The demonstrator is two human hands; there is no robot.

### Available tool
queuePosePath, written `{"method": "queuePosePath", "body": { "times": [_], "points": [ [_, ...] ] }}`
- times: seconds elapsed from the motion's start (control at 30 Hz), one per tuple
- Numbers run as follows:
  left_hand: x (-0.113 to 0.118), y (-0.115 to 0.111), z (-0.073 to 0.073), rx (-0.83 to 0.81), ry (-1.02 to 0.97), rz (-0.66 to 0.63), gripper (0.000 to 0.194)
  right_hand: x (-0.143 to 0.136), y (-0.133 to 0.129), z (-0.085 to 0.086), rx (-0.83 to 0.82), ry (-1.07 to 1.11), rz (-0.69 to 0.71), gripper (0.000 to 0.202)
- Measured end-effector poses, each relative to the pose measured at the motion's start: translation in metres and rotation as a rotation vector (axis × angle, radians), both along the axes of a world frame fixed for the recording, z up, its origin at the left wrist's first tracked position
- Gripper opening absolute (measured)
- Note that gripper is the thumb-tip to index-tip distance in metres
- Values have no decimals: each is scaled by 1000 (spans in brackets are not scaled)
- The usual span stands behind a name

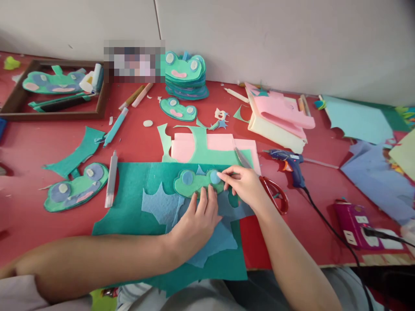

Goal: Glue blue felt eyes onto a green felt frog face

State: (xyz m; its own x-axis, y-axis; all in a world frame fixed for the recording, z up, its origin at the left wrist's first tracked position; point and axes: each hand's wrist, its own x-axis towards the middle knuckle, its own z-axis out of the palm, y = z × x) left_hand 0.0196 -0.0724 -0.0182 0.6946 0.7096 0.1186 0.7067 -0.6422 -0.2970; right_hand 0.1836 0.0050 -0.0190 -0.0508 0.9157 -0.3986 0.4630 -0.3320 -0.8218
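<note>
A green felt frog face (197,183) lies on a large teal felt sheet (129,181). One blue felt circle (187,177) sits on its left eye bump. Another pale blue circle (215,176) is at the right eye bump, its edge pinched by the thumb and forefinger of my right hand (241,181). My left hand (199,216) rests with its fingertips on the frog's lower edge, fingers extended. Jagged blue felt scraps (162,205) are spread beneath my left hand. Behind my right hand are red-handled scissors (275,195), partly hidden.
A hot glue gun (288,164) lies at right, its cord running past a purple power strip (353,224). Finished frog faces (184,71) are stacked by the wall. At left are another frog face (78,188), markers (112,179) and a wooden tray (105,95).
</note>
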Motion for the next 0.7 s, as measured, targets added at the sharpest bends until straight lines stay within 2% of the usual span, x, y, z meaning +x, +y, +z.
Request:
{"method": "queuePosePath", "body": {
  "times": [0.53, 0.7],
  "points": [
    [0, 1, 0, -31, -10, 15, 42, -5, -3, 5, 105, -83, 36, 27],
    [0, 7, 1, -79, -31, 13, 43, -9, -4, 6, 209, -183, 53, 24]
  ]
}}
